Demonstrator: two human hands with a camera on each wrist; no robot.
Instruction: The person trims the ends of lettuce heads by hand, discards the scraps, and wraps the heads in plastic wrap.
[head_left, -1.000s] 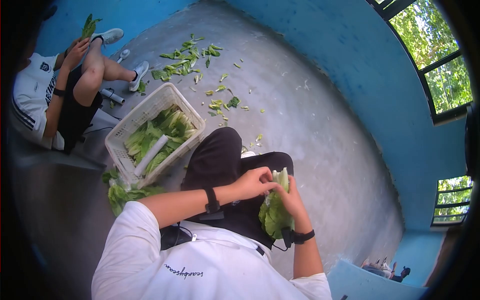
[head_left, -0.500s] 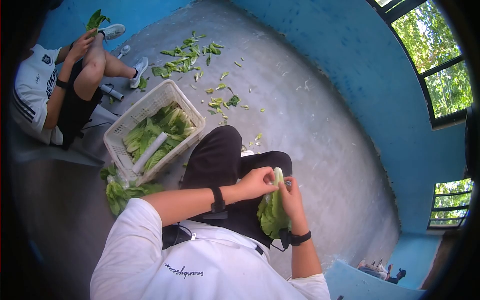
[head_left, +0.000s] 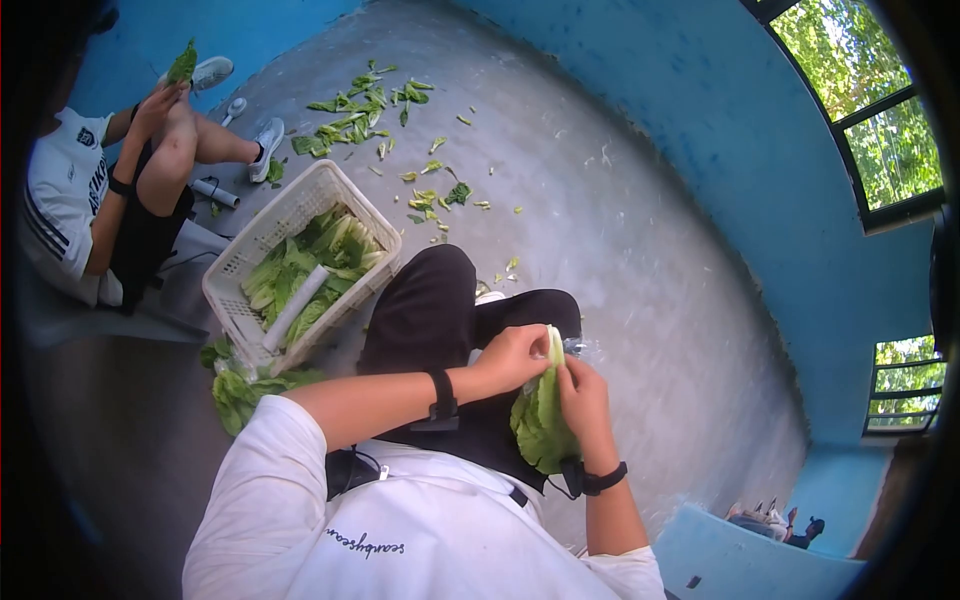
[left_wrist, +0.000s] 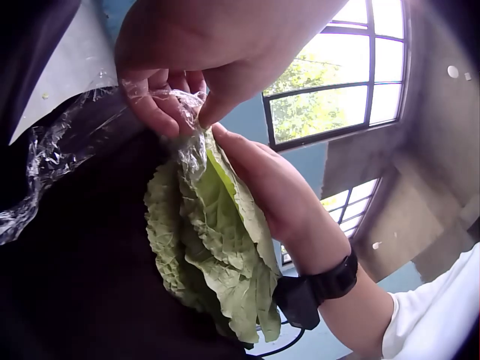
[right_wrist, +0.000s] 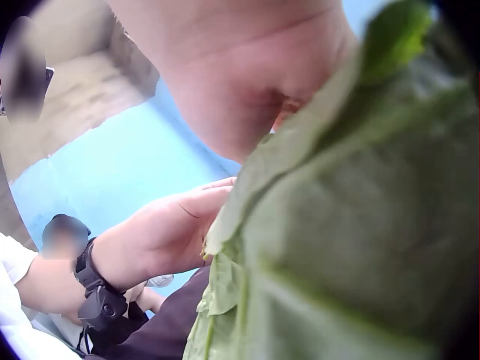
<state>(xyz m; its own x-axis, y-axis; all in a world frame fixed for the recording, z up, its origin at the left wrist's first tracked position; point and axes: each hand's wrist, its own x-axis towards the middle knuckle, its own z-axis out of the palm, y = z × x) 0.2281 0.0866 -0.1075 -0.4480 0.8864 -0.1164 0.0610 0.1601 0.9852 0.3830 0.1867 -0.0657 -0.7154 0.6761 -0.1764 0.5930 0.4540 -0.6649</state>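
Note:
A bunch of leafy lettuce (head_left: pixel 541 425) hangs over the lap, its pale stem end up and its leaves down. My right hand (head_left: pixel 585 400) grips the bunch near the stems, thumb along the side. At the stem end, my left hand (head_left: pixel 513 358) pinches clear plastic film (left_wrist: pixel 193 146) that is gathered round the stems in the left wrist view. A loose strip of the same film trails away across the dark trousers there. In the right wrist view large leaves (right_wrist: pixel 360 225) fill the right side and hide the right fingertips.
A white plastic crate (head_left: pixel 222 290) at the left holds more leafy greens and a white tube (head_left: pixel 297 307). Another leafy bunch (head_left: pixel 245 395) lies beside it. Torn leaves (head_left: pixel 355 115) litter the floor ahead. Another person (head_left: pixel 75 190) sits at far left holding a leaf.
The lettuce has turned in my hands, its stem end now narrower from above. My right hand has shifted slightly down the bunch, and clear film shows beyond it.

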